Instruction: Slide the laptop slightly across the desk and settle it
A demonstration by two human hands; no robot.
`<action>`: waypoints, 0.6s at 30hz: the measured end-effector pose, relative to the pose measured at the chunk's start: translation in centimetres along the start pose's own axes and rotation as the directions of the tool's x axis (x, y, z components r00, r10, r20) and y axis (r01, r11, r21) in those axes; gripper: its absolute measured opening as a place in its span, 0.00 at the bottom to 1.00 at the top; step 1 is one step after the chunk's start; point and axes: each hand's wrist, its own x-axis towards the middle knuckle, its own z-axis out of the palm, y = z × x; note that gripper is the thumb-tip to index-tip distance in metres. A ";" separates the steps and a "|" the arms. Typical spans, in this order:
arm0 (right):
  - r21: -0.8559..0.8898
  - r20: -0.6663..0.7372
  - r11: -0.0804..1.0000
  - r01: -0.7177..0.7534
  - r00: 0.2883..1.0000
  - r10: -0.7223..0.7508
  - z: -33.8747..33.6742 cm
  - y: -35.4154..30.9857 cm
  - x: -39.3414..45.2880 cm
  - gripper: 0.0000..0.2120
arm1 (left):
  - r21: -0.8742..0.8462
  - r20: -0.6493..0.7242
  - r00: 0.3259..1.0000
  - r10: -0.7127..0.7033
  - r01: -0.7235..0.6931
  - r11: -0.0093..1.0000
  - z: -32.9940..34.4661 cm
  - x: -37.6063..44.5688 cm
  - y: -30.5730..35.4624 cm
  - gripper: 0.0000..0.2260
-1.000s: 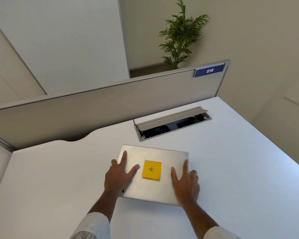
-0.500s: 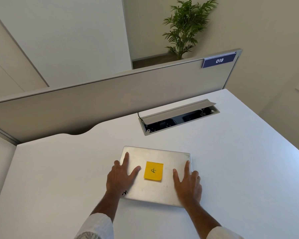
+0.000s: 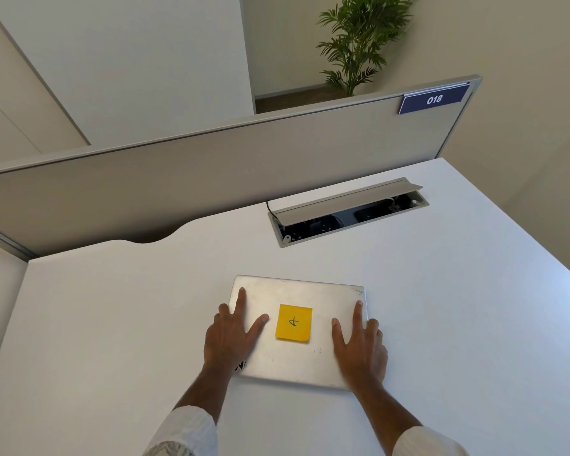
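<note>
The left hand (image 3: 228, 337) and right hand (image 3: 359, 345) are lying flat, fingers straight, pressing a closed laptop (image 3: 297, 330) under both palms on the desk (image 3: 112, 324). Its long axis is running from hand to hand, and a yellow note (image 3: 293, 322) is sitting between them.

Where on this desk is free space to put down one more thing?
Bare desk lies left of the laptop, and right of it toward the desk edge. Crowded: the laptop lid, under the left hand, right hand and sticky note.
</note>
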 end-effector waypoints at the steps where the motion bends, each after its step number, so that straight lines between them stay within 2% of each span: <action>1: 0.001 -0.001 1.000 0.004 1.000 -0.004 0.0 0.0 -0.1 0.35 | 0.006 -0.007 1.000 0.002 -0.002 1.000 0.1 -0.1 -0.1 0.41; 18: -0.009 -0.010 1.000 0.021 1.000 -0.021 0.5 0.1 -0.8 0.33 | 0.037 -0.045 0.999 0.022 -0.020 0.999 0.7 -0.5 -0.5 0.41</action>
